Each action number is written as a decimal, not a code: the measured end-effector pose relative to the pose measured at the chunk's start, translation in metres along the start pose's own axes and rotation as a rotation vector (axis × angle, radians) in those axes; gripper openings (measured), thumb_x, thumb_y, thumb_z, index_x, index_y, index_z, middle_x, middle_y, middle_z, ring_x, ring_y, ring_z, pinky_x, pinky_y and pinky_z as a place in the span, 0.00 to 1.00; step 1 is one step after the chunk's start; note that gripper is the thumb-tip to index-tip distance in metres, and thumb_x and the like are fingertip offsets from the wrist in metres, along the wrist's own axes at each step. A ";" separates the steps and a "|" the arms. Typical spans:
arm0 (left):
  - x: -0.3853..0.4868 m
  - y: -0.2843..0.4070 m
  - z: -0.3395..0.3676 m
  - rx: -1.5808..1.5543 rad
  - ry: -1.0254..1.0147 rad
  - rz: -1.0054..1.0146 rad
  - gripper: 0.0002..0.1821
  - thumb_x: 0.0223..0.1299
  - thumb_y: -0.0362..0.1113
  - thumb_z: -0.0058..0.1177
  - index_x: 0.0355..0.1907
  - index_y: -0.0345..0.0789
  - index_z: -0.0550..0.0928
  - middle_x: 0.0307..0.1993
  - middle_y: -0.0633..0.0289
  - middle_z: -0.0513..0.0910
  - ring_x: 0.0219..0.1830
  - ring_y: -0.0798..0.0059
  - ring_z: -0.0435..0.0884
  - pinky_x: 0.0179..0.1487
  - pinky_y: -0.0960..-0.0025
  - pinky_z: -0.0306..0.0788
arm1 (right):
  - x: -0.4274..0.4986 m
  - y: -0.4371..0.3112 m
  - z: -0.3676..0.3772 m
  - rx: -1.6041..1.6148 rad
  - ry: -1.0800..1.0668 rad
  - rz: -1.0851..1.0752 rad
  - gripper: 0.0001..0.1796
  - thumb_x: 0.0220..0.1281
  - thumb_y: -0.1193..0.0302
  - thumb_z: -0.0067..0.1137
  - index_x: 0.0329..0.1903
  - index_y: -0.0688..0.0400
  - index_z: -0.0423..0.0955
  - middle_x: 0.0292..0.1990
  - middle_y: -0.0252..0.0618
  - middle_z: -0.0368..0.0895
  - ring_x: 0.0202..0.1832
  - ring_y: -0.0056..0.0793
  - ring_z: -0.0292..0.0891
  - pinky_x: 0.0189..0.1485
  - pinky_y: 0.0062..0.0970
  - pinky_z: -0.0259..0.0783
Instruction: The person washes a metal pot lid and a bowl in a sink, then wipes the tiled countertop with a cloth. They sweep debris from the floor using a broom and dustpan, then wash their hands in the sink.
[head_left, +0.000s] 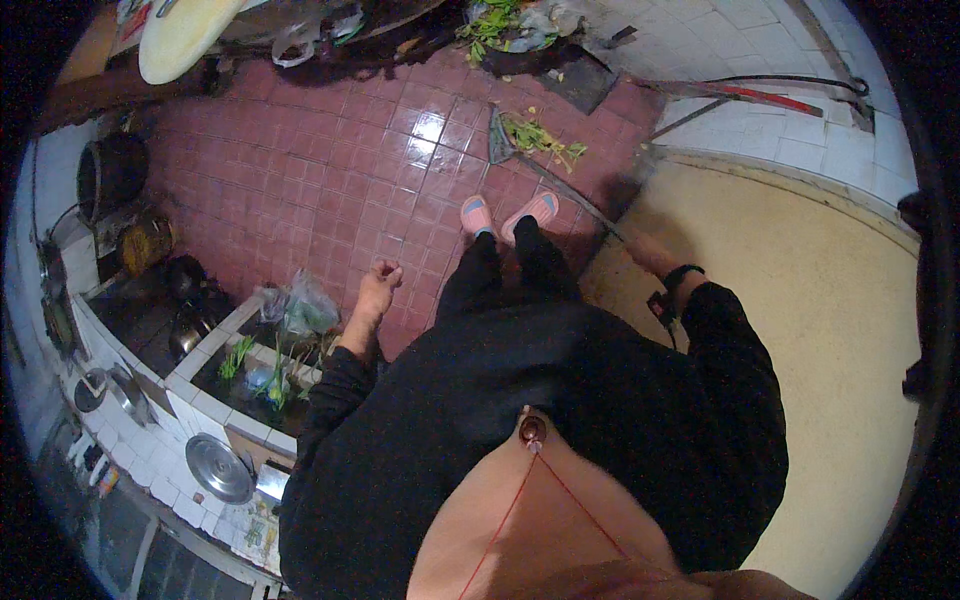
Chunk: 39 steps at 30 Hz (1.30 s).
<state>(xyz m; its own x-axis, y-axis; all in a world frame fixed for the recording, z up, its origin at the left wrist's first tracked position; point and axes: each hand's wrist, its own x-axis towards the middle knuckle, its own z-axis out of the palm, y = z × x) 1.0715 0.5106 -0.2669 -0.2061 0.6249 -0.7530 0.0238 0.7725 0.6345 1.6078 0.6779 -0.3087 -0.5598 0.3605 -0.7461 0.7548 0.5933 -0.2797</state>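
Note:
My right hand (651, 251) is closed around the upper end of a broom's long thin handle (574, 195). The broom's flat grey-green head (500, 139) rests on the red tiled floor (337, 165) ahead of my feet. Against its right side lies a loose pile of green and yellow leaf scraps (541, 139). My left hand (382, 285) hangs at my left side with nothing in it, its fingers loosely bent and apart. Pink slippers (476, 216) are on my feet, just short of the broom head.
Left of me stands a tiled sink (259, 431) holding green vegetables (277, 386) and plastic bags (307, 304). A metal lid (220, 467) lies on the counter. Ahead right are a dark flat pan (581, 79), leafy greens (487, 30) and a red-handled tool (772, 99) by the wall.

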 end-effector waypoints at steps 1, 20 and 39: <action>0.002 0.001 0.002 -0.002 -0.005 -0.011 0.09 0.54 0.36 0.51 0.34 0.32 0.73 0.25 0.64 0.75 0.27 0.80 0.73 0.32 0.75 0.67 | -0.011 0.013 0.003 -0.130 -0.106 -0.009 0.11 0.55 0.67 0.43 0.28 0.61 0.70 0.23 0.47 0.72 0.30 0.44 0.72 0.32 0.39 0.67; -0.012 -0.001 0.095 0.000 0.113 -0.123 0.07 0.54 0.32 0.51 0.35 0.34 0.73 0.27 0.67 0.74 0.30 0.79 0.72 0.35 0.77 0.68 | -0.045 0.167 -0.140 -0.276 -0.071 0.521 0.11 0.50 0.65 0.48 0.26 0.59 0.76 0.29 0.46 0.77 0.34 0.45 0.74 0.33 0.39 0.70; -0.007 0.036 0.208 -0.046 0.188 -0.013 0.11 0.54 0.35 0.50 0.35 0.29 0.72 0.25 0.62 0.75 0.27 0.77 0.73 0.33 0.73 0.68 | -0.105 0.234 -0.187 -0.201 0.167 0.519 0.17 0.54 0.57 0.46 0.30 0.60 0.73 0.30 0.50 0.76 0.34 0.48 0.73 0.35 0.42 0.68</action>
<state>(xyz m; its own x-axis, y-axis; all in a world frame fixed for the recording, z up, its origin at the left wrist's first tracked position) 1.2775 0.5575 -0.2753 -0.3850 0.5799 -0.7180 -0.0234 0.7715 0.6357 1.7787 0.9138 -0.1827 -0.1924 0.7395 -0.6451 0.8741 0.4279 0.2299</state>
